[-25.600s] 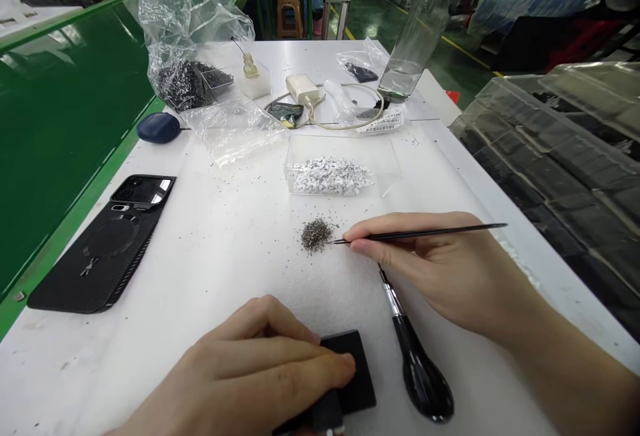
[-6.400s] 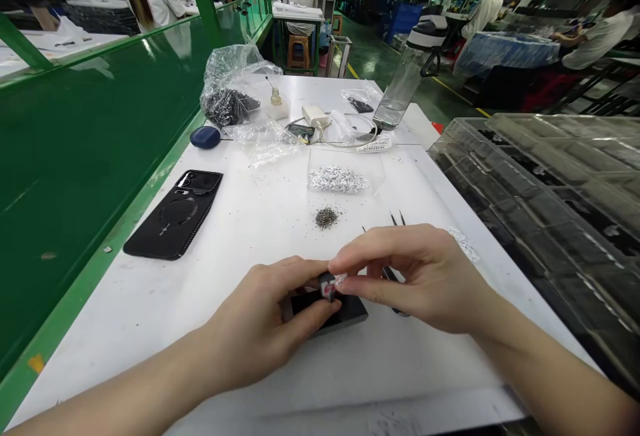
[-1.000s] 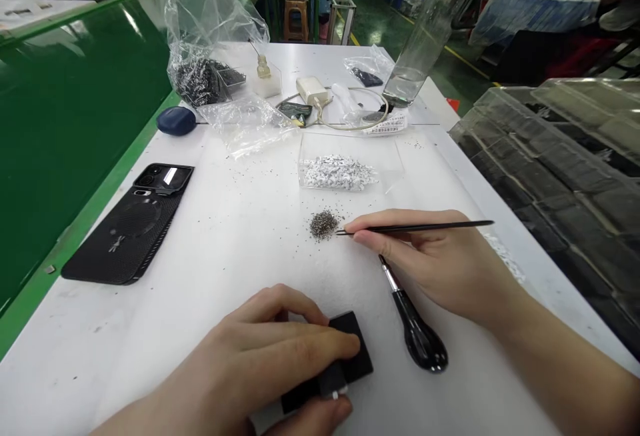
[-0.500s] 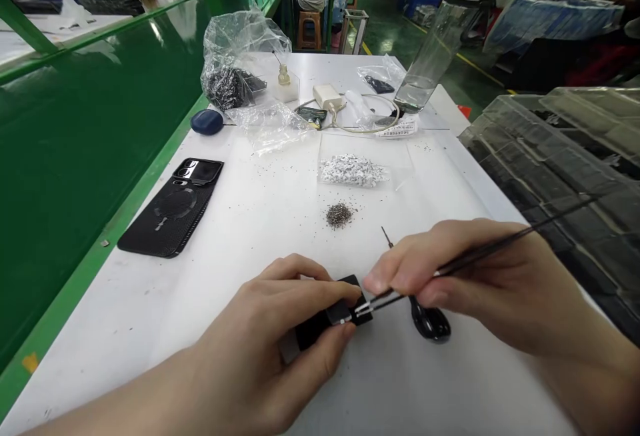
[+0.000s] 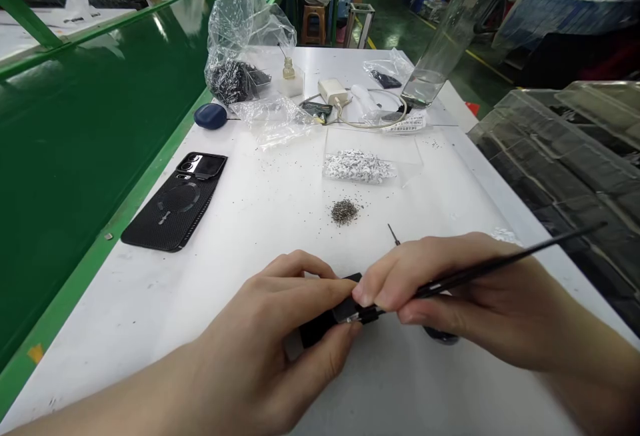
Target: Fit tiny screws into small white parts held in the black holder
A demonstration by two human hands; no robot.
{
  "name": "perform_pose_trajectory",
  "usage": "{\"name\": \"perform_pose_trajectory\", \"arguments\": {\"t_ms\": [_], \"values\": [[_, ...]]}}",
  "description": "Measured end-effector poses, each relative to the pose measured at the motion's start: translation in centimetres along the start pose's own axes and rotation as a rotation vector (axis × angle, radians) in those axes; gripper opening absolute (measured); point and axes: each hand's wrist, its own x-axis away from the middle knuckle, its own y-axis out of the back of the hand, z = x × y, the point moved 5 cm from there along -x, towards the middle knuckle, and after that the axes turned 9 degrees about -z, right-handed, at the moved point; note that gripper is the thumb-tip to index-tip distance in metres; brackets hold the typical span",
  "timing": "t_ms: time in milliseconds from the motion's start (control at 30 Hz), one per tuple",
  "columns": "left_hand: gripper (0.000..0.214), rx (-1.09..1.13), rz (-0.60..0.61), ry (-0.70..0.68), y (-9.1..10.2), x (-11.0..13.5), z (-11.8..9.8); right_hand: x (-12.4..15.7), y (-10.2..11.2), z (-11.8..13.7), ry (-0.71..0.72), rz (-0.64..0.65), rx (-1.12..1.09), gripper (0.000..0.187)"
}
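While the left hand (image 5: 265,339) grips a black block (image 5: 315,331) | right hand (image 5: 465,299) pinches long tweezers (image 5: 505,261) | clear tray (image 5: 413,156) holds white flecks (image 5: 357,167), perhaps paper

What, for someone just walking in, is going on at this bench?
A person at a white bench grips a small black block in the left hand. The right hand holds fine black tweezers, their tips at the block's edge. Ahead lie a small heap of dark granules and white bits in clear plastic. A black-handled tool lies partly hidden under the right hand.
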Motion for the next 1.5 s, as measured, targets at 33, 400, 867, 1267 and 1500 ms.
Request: {"name": "perform_pose_trajectory", "arguments": {"t_ms": [33,400,867,1267,1500], "values": [[0.019,0.002,0.004,0.001,0.01,0.01,0.04,-0.01,-0.02,0.02,-0.002,0.001,-0.002,0.017],[0.019,0.012,0.03,0.013,0.12,0.18,0.35,0.19,0.14,0.17,-0.043,0.001,0.036,0.019],[0.021,-0.021,0.044,0.018,0.01,-0.14,0.22,0.11,0.17,-0.01,-0.034,-0.016,0.001,0.02],[0.019,-0.021,0.065,0.042,0.18,0.16,0.25,-0.13,-0.04,0.01,-0.023,-0.018,-0.033,0.016],[0.023,-0.027,0.066,0.046,0.08,0.08,0.2,-0.05,0.06,0.02,-0.022,-0.015,-0.02,0.015]]}}
